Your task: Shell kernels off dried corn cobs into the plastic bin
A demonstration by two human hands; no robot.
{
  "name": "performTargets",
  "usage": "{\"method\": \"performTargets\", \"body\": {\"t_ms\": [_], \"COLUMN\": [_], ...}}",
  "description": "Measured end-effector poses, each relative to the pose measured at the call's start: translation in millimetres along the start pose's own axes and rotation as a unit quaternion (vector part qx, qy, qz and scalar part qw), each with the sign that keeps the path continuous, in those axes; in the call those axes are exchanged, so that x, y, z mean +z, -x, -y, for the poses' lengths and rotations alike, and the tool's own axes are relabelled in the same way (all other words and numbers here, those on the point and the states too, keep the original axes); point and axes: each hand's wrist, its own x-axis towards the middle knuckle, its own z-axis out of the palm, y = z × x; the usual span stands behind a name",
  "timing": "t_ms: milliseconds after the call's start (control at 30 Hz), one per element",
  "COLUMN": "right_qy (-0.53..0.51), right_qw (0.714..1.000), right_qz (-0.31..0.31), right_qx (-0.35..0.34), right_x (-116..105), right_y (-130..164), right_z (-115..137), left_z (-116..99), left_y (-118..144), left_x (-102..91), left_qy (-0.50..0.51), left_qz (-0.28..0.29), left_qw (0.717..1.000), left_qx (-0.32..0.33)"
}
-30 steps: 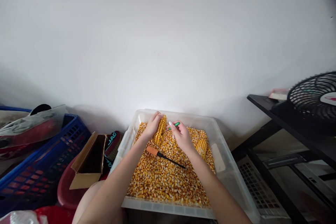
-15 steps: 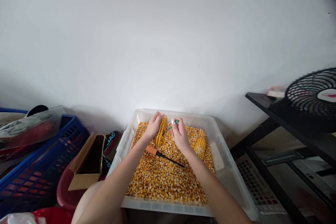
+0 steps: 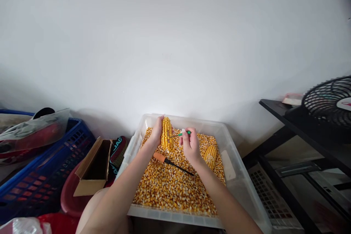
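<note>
My left hand is closed around an ear of corn, held upright over the kernels with a bare strip showing on its right side. In my right hand is a small green-handled screwdriver, its thin shaft pointing left with the tip at the ear. Loose corn kernels fill a clear plastic bin beneath both hands. On the kernels lies a tool with an orange handle and dark shaft. Another ear of corn rests at the right, partly behind my right forearm.
To the left stand a blue basket with bagged items, an open cardboard box on a dark red basin, and a dark patterned item. At right, a black rack carries a fan. A white wall rises behind.
The ear in my left hand has turned, showing more of its front and a bare strip. My right hand has shifted slightly right and down, with the screwdriver now nearly level.
</note>
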Motion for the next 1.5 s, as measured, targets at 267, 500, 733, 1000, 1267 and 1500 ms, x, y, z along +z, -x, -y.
{"method": "performTargets", "body": {"t_ms": [267,500,733,1000,1267,1500], "right_qy": [0.106,0.217,0.239,0.242,0.229,0.232], "right_qw": [0.992,0.953,0.950,0.929,0.942,0.938], "right_qz": [0.050,0.086,0.066,-0.038,-0.010,0.009], "right_qx": [-0.050,-0.194,-0.188,-0.278,-0.245,-0.257], "right_x": [-6,-2,0,-7,-5,-4], "right_y": [2,-3,-4,-2,1,0], "right_z": [-5,3,0,6,1,3], "left_z": [-5,-3,3,0,-4,-3], "left_y": [6,9,3,2,0,6], "left_x": [5.0,11.7,8.0,4.4,0.4,3.9], "left_qy": [-0.031,-0.085,-0.087,-0.067,-0.036,-0.066], "left_qz": [-0.002,-0.055,-0.057,-0.044,-0.011,0.000], "left_qw": [0.999,0.995,0.994,0.997,0.999,0.998], "left_qx": [-0.035,-0.015,-0.023,-0.003,-0.010,-0.022]}}
